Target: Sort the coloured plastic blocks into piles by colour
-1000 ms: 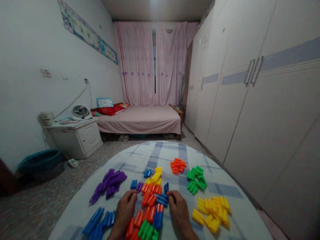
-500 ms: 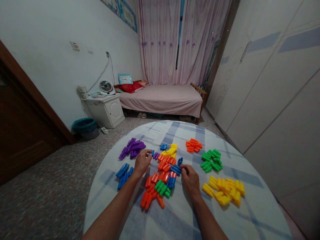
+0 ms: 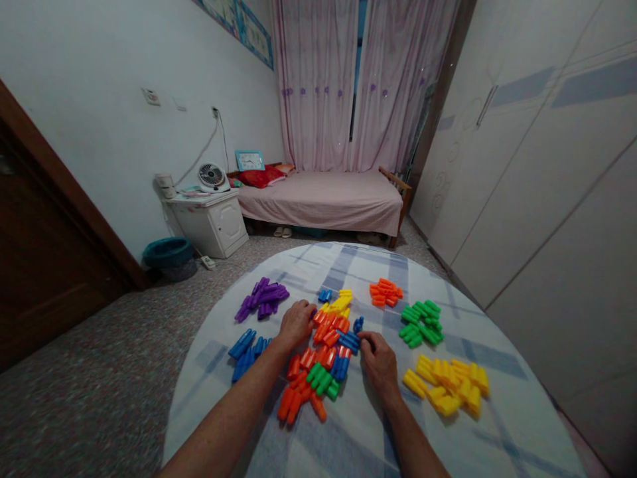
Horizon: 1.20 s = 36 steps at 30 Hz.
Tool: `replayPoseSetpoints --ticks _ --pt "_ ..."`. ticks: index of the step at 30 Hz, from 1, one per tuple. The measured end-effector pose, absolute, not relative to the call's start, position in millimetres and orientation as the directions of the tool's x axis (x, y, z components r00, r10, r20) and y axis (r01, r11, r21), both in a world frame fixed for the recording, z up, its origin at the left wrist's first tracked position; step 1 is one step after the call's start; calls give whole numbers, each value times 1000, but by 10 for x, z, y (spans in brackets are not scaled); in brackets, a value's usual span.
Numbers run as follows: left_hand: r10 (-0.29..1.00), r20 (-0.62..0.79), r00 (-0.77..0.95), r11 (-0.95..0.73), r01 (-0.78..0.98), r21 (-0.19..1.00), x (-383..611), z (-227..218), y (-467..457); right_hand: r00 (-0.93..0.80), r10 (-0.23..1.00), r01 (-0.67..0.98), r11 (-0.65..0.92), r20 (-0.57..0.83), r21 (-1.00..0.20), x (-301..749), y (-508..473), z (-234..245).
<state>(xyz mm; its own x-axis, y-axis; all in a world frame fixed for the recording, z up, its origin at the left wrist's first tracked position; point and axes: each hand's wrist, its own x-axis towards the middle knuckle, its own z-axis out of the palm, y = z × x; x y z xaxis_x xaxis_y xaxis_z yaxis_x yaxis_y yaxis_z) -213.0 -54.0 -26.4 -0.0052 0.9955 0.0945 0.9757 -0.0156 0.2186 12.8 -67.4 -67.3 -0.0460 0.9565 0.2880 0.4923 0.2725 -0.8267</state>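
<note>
A flat figure of joined plastic building blocks lies mid-table, in orange, yellow, blue and green. My left hand is at its upper left edge, fingers curled round a small block mostly hidden by them; a bit of purple shows at the fingertips. On the figure's right side, my right hand pinches the end of a blue building block, steadying against the table. A small upright blue piece rises just above those fingertips.
Loose blocks lie in piles: purple and blue at left, orange, green and yellow at right. A small blue block lies above the figure. The round table wears a checked cloth.
My left hand has moved right and slightly down, against the figure. The small blue block at its fingertips is now hidden, and the purple one mostly covered. My right hand stays nearly in place.
</note>
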Motion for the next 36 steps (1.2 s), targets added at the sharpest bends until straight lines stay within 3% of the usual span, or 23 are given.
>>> replayPoseSetpoints --ticks 16,23,26,36 --pt "985 146 -95 43 944 326 -2449 -244 -523 -54 956 497 276 288 -823 133 -672 -671" --pt "893 394 -215 154 971 181 -2903 5 -334 -44 960 489 263 278 -832 128 -699 -620" --pt "893 385 -232 186 970 153 -3071 13 -213 -45 960 491 262 276 -831 125 -706 -607" --pt "935 274 -225 166 960 224 -3185 -199 -46 -46 956 498 275 291 -822 125 -700 -603"
